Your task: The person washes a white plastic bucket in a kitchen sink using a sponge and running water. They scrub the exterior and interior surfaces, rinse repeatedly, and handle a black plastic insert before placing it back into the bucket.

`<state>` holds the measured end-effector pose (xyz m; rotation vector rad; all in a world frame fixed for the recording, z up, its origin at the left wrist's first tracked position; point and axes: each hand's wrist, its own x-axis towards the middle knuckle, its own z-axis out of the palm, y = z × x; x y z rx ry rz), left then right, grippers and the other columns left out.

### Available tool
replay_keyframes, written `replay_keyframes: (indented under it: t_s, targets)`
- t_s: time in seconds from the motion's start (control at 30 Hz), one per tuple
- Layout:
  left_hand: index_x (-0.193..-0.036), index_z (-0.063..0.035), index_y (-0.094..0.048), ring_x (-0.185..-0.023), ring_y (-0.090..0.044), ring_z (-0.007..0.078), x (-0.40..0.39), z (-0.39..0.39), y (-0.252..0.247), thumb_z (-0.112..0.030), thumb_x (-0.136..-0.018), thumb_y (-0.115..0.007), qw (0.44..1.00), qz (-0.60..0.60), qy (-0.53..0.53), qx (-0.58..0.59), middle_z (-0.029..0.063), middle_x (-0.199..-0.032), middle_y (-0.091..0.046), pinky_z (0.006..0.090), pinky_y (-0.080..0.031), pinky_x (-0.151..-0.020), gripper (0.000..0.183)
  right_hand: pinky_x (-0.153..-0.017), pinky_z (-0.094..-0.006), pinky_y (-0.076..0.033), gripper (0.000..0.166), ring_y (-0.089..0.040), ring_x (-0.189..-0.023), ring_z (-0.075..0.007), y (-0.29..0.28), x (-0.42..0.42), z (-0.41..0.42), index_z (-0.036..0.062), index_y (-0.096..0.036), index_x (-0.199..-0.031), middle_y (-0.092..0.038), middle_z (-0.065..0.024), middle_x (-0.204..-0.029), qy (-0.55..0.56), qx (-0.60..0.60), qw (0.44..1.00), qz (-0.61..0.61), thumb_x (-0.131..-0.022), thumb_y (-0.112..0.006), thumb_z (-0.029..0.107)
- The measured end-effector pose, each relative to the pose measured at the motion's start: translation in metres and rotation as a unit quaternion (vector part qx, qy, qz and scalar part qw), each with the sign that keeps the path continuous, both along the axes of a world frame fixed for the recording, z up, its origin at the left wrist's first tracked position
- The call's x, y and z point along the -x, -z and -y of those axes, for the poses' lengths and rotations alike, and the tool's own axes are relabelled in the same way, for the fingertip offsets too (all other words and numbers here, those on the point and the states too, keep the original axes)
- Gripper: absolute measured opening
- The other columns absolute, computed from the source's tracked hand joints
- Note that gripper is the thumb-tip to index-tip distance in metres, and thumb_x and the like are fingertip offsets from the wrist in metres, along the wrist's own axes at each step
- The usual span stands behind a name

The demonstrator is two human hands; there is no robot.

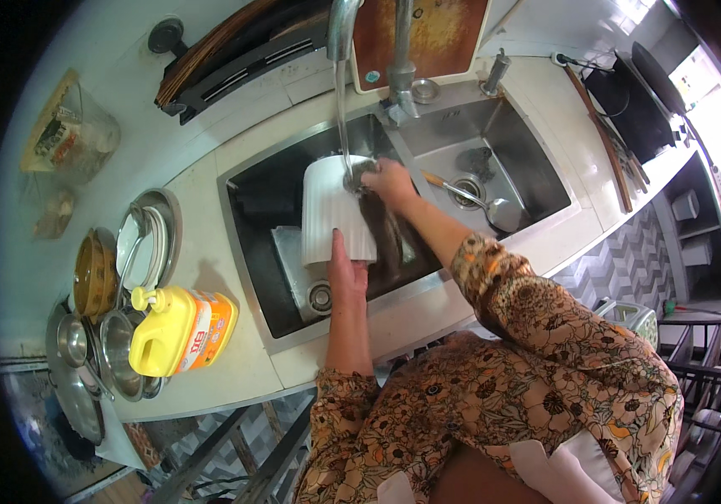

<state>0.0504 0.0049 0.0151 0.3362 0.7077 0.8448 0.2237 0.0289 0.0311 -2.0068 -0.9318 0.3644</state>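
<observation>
A white ribbed container (335, 211) lies on its side over the left basin (253, 252) of a steel double sink. My left hand (345, 271) grips its lower rim, with the thumb along the outside and the fingers hidden. A dark scouring pad (362, 176) is pinched in my right hand (391, 183) against the container's upper right side. Water runs from the faucet spout (341, 31) onto the container near the pad. A flat, pale translucent object (288, 252) rests in the basin beside the drain (319, 296).
A wooden-handled ladle (502, 214) and a dark scouring pad (475, 164) lie in the right basin (442, 151). Left of the sink stand a yellow pump bottle (184, 331), stacked white dishes (146, 246) and steel bowls (121, 353). A cutting board (436, 38) leans behind the faucet.
</observation>
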Motion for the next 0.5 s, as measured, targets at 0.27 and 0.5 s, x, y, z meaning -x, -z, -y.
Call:
replay_keyframes:
  t_s: [0.27,0.5]
  targets:
    - [-0.128,-0.0117,-0.035,-0.116,-0.04,0.0228,-0.006,0.003,0.001,-0.05,-0.085,-0.044,0.994,0.097,0.005,0.049,0.0054,-0.126,-0.044,0.0365,-0.032,-0.099,0.058,-0.064,-0.0414,-0.046,0.021,-0.057,-0.073,-0.0347,-0.005,0.065,0.025,0.0096,-0.056,-0.09,-0.06,-0.0149,-0.077,-0.131,-0.059,0.977,0.157,-0.075,-0.06,0.024]
    - [-0.122,-0.0075,-0.043,-0.109,-0.045,0.019,-0.002,0.007,0.028,-0.036,-0.081,-0.06,0.991,0.097,0.074,0.046,0.0047,-0.118,-0.048,0.0333,-0.037,-0.091,0.053,-0.063,-0.0401,-0.047,0.017,-0.059,-0.074,-0.0314,-0.012,0.078,0.048,0.0118,-0.057,-0.089,-0.06,-0.0124,-0.084,-0.098,-0.005,0.981,0.17,-0.079,-0.055,0.025]
